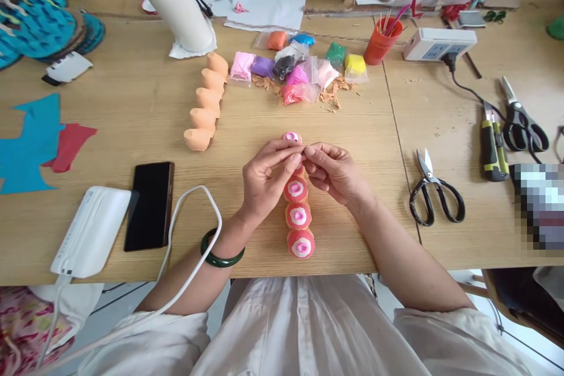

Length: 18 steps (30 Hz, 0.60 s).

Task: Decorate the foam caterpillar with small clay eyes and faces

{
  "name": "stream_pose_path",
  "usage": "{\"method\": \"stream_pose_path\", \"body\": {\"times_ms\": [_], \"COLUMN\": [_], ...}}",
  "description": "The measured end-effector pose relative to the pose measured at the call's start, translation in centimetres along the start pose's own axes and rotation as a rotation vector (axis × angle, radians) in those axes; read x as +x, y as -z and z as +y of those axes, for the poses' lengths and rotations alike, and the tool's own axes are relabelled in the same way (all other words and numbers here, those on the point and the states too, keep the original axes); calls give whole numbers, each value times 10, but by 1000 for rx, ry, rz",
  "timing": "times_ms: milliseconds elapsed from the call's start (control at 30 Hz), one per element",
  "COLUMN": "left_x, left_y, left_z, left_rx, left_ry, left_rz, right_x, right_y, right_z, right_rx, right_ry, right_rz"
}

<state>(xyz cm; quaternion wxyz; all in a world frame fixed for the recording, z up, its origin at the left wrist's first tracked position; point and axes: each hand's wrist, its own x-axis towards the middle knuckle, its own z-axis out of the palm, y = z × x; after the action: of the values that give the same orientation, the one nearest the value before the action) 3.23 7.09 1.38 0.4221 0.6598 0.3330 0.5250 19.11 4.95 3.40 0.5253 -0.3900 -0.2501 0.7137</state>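
Observation:
My left hand [274, 171] and my right hand [331, 169] meet fingertip to fingertip in a pinch. Something tiny and dark may sit between them; it is too small to name. Right below them a row of pink-topped egg-carton cups [298, 216] runs toward me, each with a white disc and a bright pink ring on top. My fingers hide part of the row's far end. Farther off lie small bags of coloured modelling clay [295, 73], among them pink, purple, black, green and yellow. Left of these stands a strip of plain orange cups [205, 108].
Black-handled scissors [434, 191], a utility knife [493, 144] and a power strip [439, 45] lie to the right. A red cup [382, 41] holds thin sticks. At left are a phone [148, 205], a white power bank [91, 232] and a bottle [176, 6]. A white cable crosses my left forearm.

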Motion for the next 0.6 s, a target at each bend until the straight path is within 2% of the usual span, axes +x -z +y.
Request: {"method": "stream_pose_path", "body": {"times_ms": [367, 600], "left_x": [0, 1], "left_y": [0, 0], "left_z": [-1, -3], "left_rx": [-1, -32], "left_ry": [30, -40], "left_rz": [43, 68], "right_x": [-1, 0], "right_y": [0, 0], "right_z": [4, 5], "right_rx": [-67, -29], "right_ry": [55, 63], "right_rz": [-5, -27]}}
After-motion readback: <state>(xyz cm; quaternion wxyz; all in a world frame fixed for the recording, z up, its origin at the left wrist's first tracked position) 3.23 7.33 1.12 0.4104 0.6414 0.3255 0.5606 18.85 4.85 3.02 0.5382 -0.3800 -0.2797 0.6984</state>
